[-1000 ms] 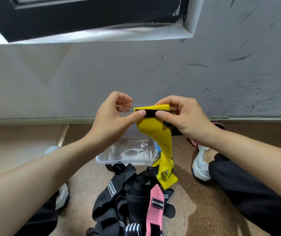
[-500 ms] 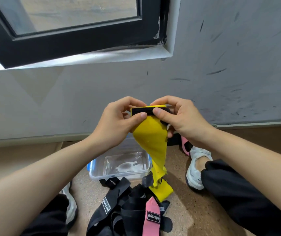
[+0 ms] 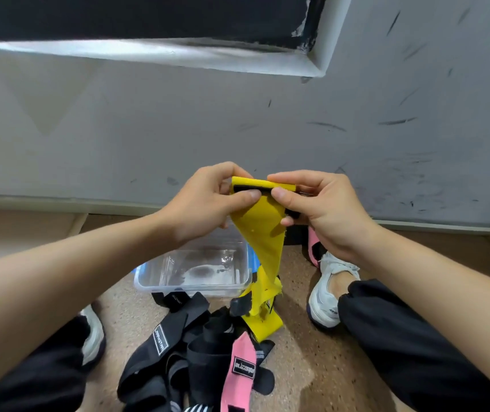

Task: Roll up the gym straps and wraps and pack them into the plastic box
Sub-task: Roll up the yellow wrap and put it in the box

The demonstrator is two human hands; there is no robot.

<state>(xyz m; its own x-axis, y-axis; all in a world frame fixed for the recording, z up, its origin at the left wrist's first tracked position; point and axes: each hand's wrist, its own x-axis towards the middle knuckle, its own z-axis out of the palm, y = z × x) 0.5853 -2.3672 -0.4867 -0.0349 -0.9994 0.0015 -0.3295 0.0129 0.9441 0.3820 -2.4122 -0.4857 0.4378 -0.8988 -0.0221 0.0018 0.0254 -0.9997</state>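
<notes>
Seated on the floor, a person pinches the top of a yellow wrap (image 3: 263, 221) between left hand (image 3: 208, 200) and right hand (image 3: 312, 200), above the empty plastic box (image 3: 193, 285). The dangling tail could snag the black straps (image 3: 178, 352) and loosen the roll.

1. Yellow wrap (image 3: 263, 233): held up at frame centre, top edge folded over a black strip, tail hanging to the floor.
2. Clear plastic box (image 3: 196, 288): empty, open, lower centre.
3. Black straps (image 3: 178, 346) and pink wrap (image 3: 239, 370): tangled heap, bottom centre.
</notes>
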